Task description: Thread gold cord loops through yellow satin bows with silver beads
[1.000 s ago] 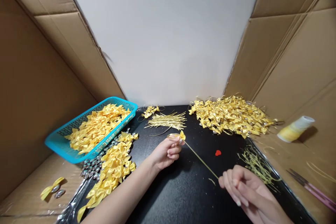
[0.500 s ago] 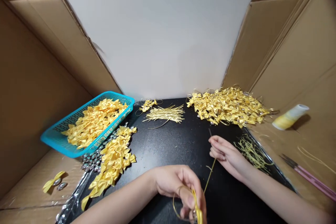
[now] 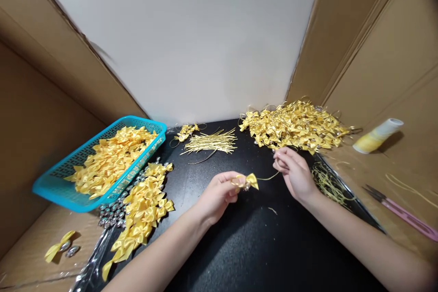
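Observation:
Between the fingers of my left hand [image 3: 221, 194] is a yellow ribbon bow [image 3: 252, 181] with a small silvery bead at its middle. A thin gold cord [image 3: 268, 178] runs from the bow across to my right hand [image 3: 294, 173], whose fingertips are pinched on its other end. Both hands are raised above the black tabletop [image 3: 246, 237]. Left of them lie loose yellow bows [image 3: 140, 221] in a heap, beside silver beads [image 3: 112, 214]. Cut gold cords [image 3: 210, 142] lie in a bundle behind the hands.
A turquoise basket [image 3: 68, 203] of bows stands at the left. Finished-looking bows with cord loops [image 3: 294, 125] are piled at the back right. Cord scraps [image 3: 330, 185], pink-handled scissors [image 3: 407, 216] and a yellow-white spool [image 3: 378, 136] lie right. Cardboard walls [image 3: 372, 54] flank the table.
My left hand has risen and moved away from me with the bow, turning so the bow shows. My right hand has moved slightly up and right. The view has shifted a little.

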`<state>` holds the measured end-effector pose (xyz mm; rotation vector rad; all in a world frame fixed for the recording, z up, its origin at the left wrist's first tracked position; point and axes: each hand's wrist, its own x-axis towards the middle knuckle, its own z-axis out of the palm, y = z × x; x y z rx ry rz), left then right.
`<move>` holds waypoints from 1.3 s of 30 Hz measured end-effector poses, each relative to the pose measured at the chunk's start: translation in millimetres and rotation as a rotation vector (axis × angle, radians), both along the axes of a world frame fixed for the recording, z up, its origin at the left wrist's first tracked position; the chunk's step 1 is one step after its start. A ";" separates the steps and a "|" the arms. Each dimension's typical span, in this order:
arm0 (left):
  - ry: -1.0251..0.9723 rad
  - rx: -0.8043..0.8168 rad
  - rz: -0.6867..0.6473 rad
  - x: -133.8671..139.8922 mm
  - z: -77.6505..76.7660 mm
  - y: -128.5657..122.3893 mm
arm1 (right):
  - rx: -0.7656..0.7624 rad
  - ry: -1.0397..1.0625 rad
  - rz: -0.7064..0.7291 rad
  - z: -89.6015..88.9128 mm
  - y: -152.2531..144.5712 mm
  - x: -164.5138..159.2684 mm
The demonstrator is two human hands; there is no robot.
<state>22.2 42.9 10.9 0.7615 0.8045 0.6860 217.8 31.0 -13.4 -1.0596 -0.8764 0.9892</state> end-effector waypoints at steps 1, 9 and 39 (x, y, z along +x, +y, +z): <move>-0.004 -0.010 0.047 3.1 1.9 2.8 | 0.058 -0.085 0.008 3.8 -7.9 -1.2; 0.015 -0.137 0.102 16.8 -7.4 4.9 | 0.245 -0.737 0.072 2.1 -39.9 -22.6; -0.013 -0.325 0.097 16.9 -9.6 -3.1 | 0.191 -0.839 0.021 -9.2 -40.1 -23.3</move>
